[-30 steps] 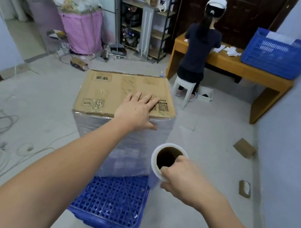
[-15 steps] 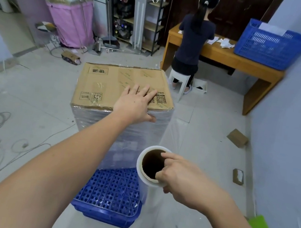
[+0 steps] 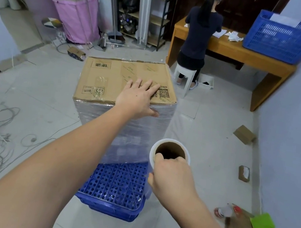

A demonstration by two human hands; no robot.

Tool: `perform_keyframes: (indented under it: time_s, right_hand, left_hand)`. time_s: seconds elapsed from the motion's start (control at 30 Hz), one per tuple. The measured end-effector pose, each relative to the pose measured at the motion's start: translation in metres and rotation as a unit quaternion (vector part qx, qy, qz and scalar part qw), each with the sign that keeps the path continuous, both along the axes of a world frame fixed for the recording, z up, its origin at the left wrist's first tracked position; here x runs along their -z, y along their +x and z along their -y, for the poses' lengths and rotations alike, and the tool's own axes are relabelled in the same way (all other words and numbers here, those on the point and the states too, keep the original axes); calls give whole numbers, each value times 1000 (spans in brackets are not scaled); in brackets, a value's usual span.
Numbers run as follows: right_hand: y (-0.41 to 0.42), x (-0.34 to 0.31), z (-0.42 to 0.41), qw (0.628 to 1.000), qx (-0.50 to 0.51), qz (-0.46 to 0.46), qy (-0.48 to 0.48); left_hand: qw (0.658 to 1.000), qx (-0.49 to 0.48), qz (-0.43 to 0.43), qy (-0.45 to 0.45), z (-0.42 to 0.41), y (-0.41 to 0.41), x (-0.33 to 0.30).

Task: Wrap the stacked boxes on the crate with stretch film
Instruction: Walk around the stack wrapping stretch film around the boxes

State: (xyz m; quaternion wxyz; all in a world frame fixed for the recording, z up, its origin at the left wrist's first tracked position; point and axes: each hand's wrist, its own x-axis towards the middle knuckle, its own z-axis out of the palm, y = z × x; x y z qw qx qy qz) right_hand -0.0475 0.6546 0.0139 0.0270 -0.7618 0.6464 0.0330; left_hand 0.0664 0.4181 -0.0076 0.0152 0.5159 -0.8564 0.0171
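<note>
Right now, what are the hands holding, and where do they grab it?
The right hand grips the stretch film roll at its top rim, thumb hooked inside the cardboard core. The left hand holds nothing; it rests flat on the top box.

Both forearms are showing bare from the lower edge of the view up to the wrists, with no sleeve reaching into sight. The left hand (image 3: 138,98) and the right hand (image 3: 171,176) are wearing no gloves, and no watch, band or ring is showing on either wrist or on the visible fingers.
</note>
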Motion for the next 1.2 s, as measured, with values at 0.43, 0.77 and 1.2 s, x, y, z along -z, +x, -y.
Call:
perform_keyframes:
  time_s: [0.43,0.77,1.2]
  right_hand:
    - [19,-7,35,974,225,11,-13]
    - [56,10,26,966,248,-57,-48]
    - [74,15,1,991,5,-115,-75]
  left_hand:
    - [982,163,-16,92,25,40,-18]
    - [976,204,-40,61,37,86,-11]
    - [981,178,-19,73,30,87,-12]
